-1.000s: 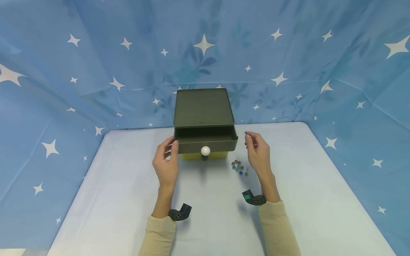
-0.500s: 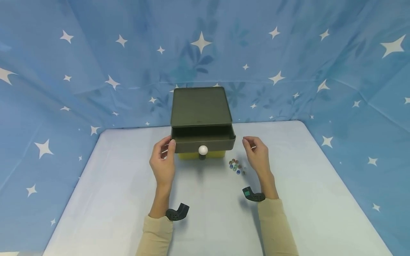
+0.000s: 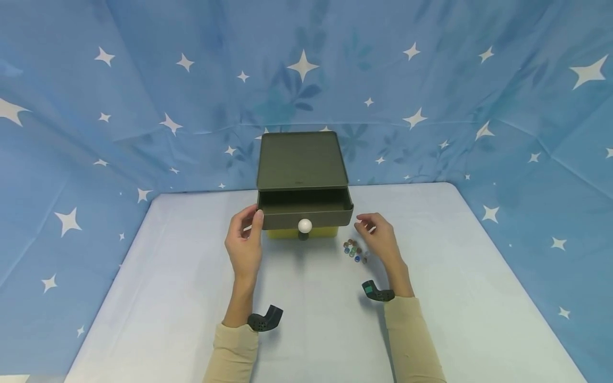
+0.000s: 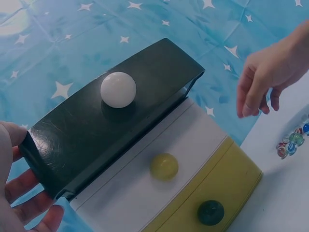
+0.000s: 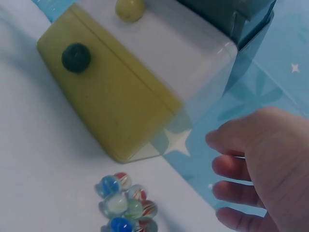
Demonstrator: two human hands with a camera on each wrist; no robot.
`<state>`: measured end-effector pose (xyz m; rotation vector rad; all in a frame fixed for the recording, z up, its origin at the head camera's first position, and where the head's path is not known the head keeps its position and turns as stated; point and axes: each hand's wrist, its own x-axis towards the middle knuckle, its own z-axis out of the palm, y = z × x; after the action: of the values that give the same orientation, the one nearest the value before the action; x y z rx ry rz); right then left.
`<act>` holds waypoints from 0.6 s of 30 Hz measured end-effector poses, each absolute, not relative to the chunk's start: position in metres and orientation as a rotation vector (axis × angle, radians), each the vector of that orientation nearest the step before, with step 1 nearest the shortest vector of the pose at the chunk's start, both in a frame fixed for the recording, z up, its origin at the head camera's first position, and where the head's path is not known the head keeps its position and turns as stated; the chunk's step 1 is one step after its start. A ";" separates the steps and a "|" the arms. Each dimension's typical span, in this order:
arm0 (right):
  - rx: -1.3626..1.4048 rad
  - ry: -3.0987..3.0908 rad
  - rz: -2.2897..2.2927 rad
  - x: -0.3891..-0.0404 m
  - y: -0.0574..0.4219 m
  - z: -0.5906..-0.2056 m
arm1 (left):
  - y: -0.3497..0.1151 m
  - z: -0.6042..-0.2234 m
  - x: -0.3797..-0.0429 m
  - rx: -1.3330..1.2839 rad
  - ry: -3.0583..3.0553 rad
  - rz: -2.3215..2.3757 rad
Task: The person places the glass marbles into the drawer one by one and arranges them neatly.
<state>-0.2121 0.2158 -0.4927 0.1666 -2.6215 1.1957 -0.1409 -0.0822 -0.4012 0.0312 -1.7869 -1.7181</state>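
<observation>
A small chest with a dark green top [image 3: 303, 159] stands at the back of the table, its top drawer [image 3: 282, 221] pulled out. A white round knob [image 4: 118, 90] sits on that drawer's front. My left hand [image 3: 244, 247] grips the drawer's left front corner, thumb at the front and fingers round the side. My right hand [image 3: 383, 242] hovers off the drawer's right side with loosely bent fingers and holds nothing. Several glass marbles [image 5: 116, 204] lie in a cluster on the table, just left of the right hand in the head view.
Below the pulled drawer are a white drawer [image 4: 130, 179] with a yellow knob [image 4: 164, 166] and a yellow drawer [image 4: 241, 169] with a dark green knob [image 4: 210, 212]. A white table [image 3: 306, 330] spreads around, with a blue starry curtain [image 3: 191, 106] behind.
My right hand has come down and to the left, closer to the marbles. The left hand stays at the drawer's corner, and the drawer stays pulled out.
</observation>
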 end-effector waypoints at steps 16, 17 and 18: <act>0.156 -2.899 1.169 -0.213 0.217 -0.505 | -0.084 -0.404 -0.142 0.030 -1.788 -1.761; 0.157 -2.917 1.162 -0.214 0.217 -0.506 | -0.084 -0.404 -0.142 0.030 -1.789 -1.761; 0.151 -2.934 1.159 -0.214 0.217 -0.507 | -0.084 -0.404 -0.142 0.030 -1.790 -1.762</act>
<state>-0.2140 0.2174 -0.5073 0.1515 -2.9343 1.1590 -0.1421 -0.0844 -0.4043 0.0296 -1.7903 -1.7618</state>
